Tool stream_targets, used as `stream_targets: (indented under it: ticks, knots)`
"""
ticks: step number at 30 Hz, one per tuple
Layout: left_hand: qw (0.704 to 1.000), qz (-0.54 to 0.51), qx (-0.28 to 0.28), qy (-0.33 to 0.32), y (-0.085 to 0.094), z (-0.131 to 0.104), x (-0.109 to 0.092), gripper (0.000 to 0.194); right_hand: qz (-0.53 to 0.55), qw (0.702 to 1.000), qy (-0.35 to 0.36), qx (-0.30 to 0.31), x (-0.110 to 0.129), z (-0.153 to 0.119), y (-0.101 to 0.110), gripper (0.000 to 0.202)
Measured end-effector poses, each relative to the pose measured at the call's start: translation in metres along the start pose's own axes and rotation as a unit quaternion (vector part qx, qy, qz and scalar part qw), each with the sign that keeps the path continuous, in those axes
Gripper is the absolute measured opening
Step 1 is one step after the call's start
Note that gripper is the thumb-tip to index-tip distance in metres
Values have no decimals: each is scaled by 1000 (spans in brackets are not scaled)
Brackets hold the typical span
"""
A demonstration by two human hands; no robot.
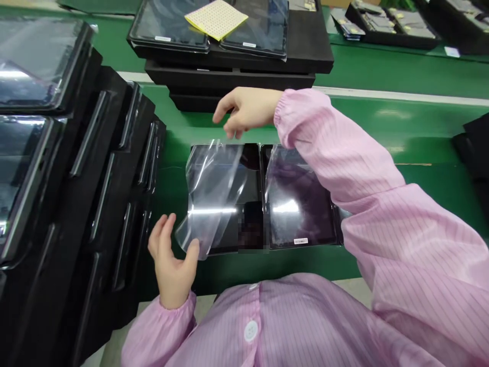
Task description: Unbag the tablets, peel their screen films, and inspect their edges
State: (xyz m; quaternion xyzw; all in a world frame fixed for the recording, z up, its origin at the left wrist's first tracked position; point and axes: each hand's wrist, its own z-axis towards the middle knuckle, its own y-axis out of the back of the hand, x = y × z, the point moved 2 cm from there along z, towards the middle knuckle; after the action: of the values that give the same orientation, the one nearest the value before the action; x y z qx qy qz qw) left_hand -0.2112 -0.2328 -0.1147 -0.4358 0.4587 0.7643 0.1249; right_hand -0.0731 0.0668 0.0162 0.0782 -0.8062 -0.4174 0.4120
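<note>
Two tablets lie side by side in front of me: the left tablet (250, 193) and the right tablet (301, 214), which has a small white label at its lower edge. A crumpled clear plastic film (214, 193) lies loosely across the left tablet and hangs past its left side. My left hand (170, 265) is at the film's lower left corner, fingers spread, with the thumb at the film's edge. Above the top edge of the left tablet hovers my right hand (248, 109), its fingers loosely bent and apart. My right sleeve covers part of the right tablet.
Stacked black trays (110, 183) holding wrapped tablets rise on the left. More black trays (305, 43) stand at the back, with tablets and a yellow dotted sheet (216, 19) on top. Bins of small parts (389, 25) sit at the back right of the green work surface (420, 132).
</note>
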Motion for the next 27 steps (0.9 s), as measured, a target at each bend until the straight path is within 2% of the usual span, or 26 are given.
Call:
stream_targets:
  ticks: [2, 4, 5, 7, 9, 11, 13, 20, 24, 27]
  knots:
    - [986, 117, -7, -117, 1, 2, -19, 33, -151, 984, 7, -94, 2, -20, -2, 43]
    - [957, 185, 30, -223, -5, 4, -40, 26, -249, 957, 44, -141, 9, -41, -15, 41]
    - [940, 198, 60, -271, -11, 5, -51, 29, -265, 953, 71, -128, 12, -52, -24, 37]
    - [905, 198, 125, -354, -25, 4, -69, 35, -252, 959, 123, -47, 14, -69, -47, 30]
    - [882, 184, 170, -400, -39, 3, -82, 37, -227, 962, 147, 29, 9, -78, -68, 25]
    - [873, 178, 197, -409, -51, 0, -88, 40, -215, 962, 159, 43, 1, -76, -82, 23]
    - [871, 186, 217, -400, -58, -4, -89, 45, -213, 962, 169, 12, -4, -65, -88, 26]
    - [859, 243, 202, -402, -63, -10, -83, 56, -232, 954, 179, -58, 1, -2, -85, 36]
    - [867, 226, 198, -397, -64, -11, -84, 55, -255, 950, 151, -96, -10, 3, -67, 31]
    - [880, 218, 206, -369, -66, -14, -86, 57, -275, 944, 126, -136, -31, -16, -32, 33]
